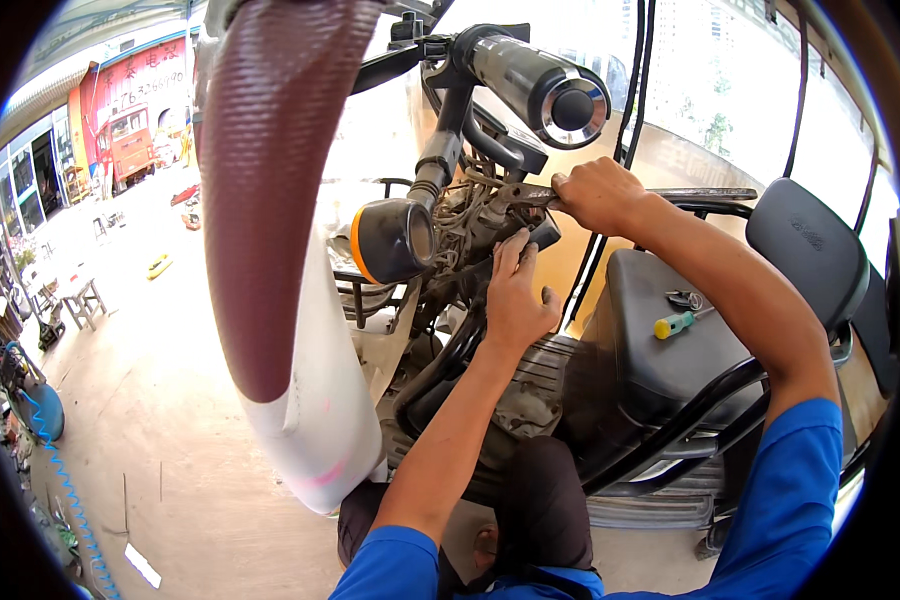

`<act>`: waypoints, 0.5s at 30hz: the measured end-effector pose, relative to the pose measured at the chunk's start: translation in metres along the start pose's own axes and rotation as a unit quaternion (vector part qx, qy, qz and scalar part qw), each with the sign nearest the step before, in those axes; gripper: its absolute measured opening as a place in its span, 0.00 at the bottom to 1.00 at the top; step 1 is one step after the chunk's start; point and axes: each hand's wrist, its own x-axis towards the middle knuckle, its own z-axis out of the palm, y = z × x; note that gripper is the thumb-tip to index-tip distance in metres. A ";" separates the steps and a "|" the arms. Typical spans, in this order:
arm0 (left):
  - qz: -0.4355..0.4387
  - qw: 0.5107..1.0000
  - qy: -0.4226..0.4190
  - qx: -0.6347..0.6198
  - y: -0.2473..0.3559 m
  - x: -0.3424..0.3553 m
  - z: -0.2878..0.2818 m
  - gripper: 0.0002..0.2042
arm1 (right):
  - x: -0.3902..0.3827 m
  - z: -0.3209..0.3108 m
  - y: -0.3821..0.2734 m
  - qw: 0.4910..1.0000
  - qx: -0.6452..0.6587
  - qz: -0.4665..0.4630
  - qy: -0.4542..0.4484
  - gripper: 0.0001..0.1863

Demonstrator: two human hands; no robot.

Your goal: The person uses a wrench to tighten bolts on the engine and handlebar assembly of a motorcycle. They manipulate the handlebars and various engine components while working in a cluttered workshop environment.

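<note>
My right hand [602,196] is wrapped around a long metal wrench [705,194], whose handle sticks out to the right past my fist. The wrench's head [530,194] meets the steering column [492,215] of a three-wheeled vehicle, below the handlebar. Just below it, my left hand [518,305] reaches up with its fingers stretched and thumb apart. Its fingertips rest against a dark part beside the column, and the exact contact is partly hidden. Loose wires [455,225] bunch to the left of the column.
A handlebar grip [540,85] juts out above my hands. At left stand a round lamp [395,240] and a maroon-and-white curved pillar [270,200]. On the black seat [670,350] lie a green-and-yellow screwdriver [675,323] and keys [684,299]. A stool [82,300] stands far left.
</note>
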 end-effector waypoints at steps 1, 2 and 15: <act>-0.003 1.000 -0.006 0.002 0.000 0.000 -0.001 0.27 | -0.006 -0.006 0.000 1.000 -0.008 -0.001 0.002 0.17; 0.000 1.000 -0.009 0.005 0.001 0.001 -0.002 0.28 | -0.012 -0.014 0.000 1.000 -0.015 -0.002 0.004 0.16; -0.044 0.990 -0.097 0.093 0.027 -0.011 -0.040 0.33 | -0.132 -0.100 -0.050 0.991 0.072 0.095 0.056 0.15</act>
